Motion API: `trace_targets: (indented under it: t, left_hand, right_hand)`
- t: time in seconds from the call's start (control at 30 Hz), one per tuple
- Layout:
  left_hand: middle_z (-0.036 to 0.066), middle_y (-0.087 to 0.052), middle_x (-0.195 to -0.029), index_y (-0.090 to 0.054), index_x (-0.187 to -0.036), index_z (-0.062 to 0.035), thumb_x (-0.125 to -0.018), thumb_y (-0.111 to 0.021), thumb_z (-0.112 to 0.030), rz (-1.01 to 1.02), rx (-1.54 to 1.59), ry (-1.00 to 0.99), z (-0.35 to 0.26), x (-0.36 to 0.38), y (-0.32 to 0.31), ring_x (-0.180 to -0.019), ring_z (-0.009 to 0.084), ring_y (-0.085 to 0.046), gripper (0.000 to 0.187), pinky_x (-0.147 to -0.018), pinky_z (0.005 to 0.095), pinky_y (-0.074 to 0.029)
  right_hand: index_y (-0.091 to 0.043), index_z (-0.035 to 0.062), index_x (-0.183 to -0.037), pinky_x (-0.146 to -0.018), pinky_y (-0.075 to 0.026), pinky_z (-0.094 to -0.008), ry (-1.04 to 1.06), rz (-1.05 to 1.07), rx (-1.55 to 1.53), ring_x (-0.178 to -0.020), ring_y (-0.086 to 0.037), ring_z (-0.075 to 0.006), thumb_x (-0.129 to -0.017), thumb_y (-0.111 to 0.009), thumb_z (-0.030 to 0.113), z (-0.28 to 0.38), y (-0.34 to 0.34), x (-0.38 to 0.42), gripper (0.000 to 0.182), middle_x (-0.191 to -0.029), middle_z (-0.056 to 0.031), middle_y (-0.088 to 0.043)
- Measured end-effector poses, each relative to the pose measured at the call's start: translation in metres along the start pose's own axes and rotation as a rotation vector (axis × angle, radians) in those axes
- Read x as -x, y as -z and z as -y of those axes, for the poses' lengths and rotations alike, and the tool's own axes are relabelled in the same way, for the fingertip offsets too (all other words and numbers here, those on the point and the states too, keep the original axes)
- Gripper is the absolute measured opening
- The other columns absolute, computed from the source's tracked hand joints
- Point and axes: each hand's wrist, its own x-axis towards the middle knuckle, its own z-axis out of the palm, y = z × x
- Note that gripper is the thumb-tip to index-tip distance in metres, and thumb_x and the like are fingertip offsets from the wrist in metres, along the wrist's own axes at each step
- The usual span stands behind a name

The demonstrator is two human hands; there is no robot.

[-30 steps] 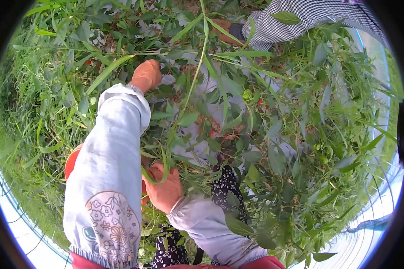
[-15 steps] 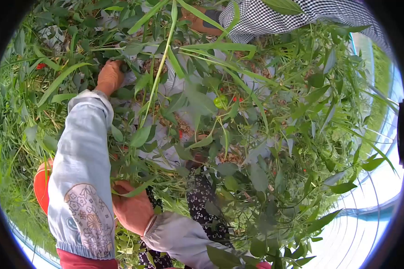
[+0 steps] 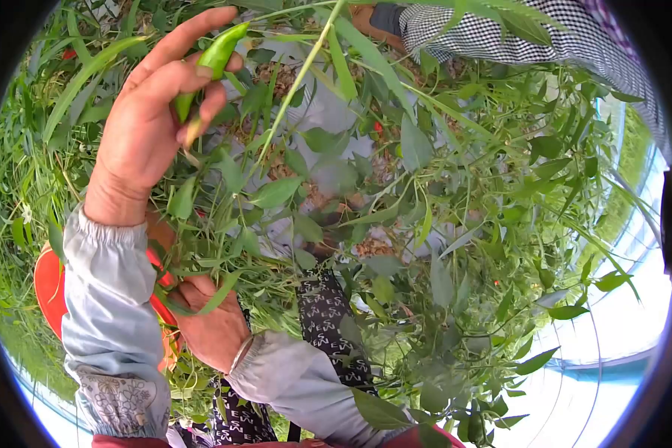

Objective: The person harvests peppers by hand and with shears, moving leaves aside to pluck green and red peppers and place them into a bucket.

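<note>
My left hand (image 3: 138,131) is raised above the plants at the upper left. A light green pepper (image 3: 218,54) is held between its thumb and fingers, with the index finger stretched out. Lower down, my right hand (image 3: 213,325) is at the right rim of a red bucket (image 3: 50,291), its fingers curled and partly covered by leaves. My left sleeve hides the middle of the bucket. Pepper plants (image 3: 276,193) with green leaves surround both hands.
Another person's checked trouser leg (image 3: 485,33) and shoe are at the top. Long grass blades (image 3: 299,82) cross the view. Pale ground sheeting (image 3: 325,108) with dry litter shows between the plants. My patterned trouser leg (image 3: 332,328) is below, and white sheeting (image 3: 605,328) lies at right.
My left hand has come up out of the foliage toward the camera, now with a green pepper in its fingers. The right hand has shifted slightly, and more of the red bucket shows.
</note>
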Motion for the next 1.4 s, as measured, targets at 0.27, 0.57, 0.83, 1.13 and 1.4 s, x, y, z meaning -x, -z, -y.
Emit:
trace_targets:
  t: [0.27, 0.57, 0.83, 1.13, 1.4]
  left_hand:
    - [0.006, -0.053, -0.067, -0.056, -0.079, -0.0015, -0.083, -0.060, -0.024, 0.556, 0.172, 0.290, 0.002, 0.035, -0.030, -0.056, 0.0096, -0.053, 0.024, -0.038, 0.0183, -0.036]
    - [0.006, -0.062, -0.072, -0.062, -0.084, -0.0017, -0.078, -0.060, -0.012, 0.446, -0.461, 0.263, 0.154, -0.005, -0.127, -0.062, 0.0158, -0.058, 0.012, -0.057, 0.0282, -0.046]
    - [0.020, -0.062, -0.080, -0.060, -0.092, -0.0016, -0.076, -0.054, -0.019, 0.838, -1.153, 0.041, 0.148, -0.049, -0.117, -0.069, 0.0321, -0.062, 0.024, -0.059, 0.0382, -0.049]
    - [0.011, -0.062, -0.085, -0.063, -0.091, -0.0072, -0.070, -0.067, -0.024, 0.408, -1.278, -0.302, 0.242, -0.057, -0.101, -0.081, 0.0304, -0.059, 0.027, -0.069, 0.0426, -0.048]
    - [0.009, -0.059, -0.084, -0.057, -0.097, -0.0046, -0.084, -0.056, -0.029, -0.022, 0.521, 0.566, 0.274, -0.078, -0.152, -0.071, 0.0206, -0.058, 0.028, -0.069, 0.0349, -0.047]
  right_hand:
    - [-0.059, 0.0091, -0.095, -0.084, -0.036, -0.0438, -0.114, 0.265, 0.030, -0.104, -0.047, -0.0220, -0.071, -0.054, 0.020, 0.003, -0.007, 0.005, 0.027, -0.101, -0.0053, -0.056]
    - [-0.058, 0.0113, -0.104, -0.088, -0.037, -0.0356, -0.068, -0.009, -0.119, -0.102, -0.051, -0.0220, -0.081, -0.053, 0.019, -0.002, -0.029, 0.024, 0.024, -0.095, -0.0052, -0.061]
    - [-0.058, 0.0111, -0.102, -0.087, -0.038, -0.0363, -0.074, 0.161, -0.101, -0.101, -0.051, -0.0216, -0.081, -0.053, 0.019, -0.008, -0.013, 0.016, 0.023, -0.095, -0.0047, -0.061]
    - [-0.057, 0.0108, -0.101, -0.085, -0.038, -0.0372, -0.084, 0.196, -0.128, -0.100, -0.051, -0.0212, -0.080, -0.053, 0.019, -0.005, -0.001, 0.010, 0.022, -0.095, -0.0042, -0.061]
    - [-0.057, 0.0105, -0.099, -0.084, -0.038, -0.0379, -0.083, 0.213, -0.146, -0.100, -0.051, -0.0209, -0.080, -0.054, 0.018, -0.009, 0.003, 0.010, 0.021, -0.095, -0.0038, -0.061]
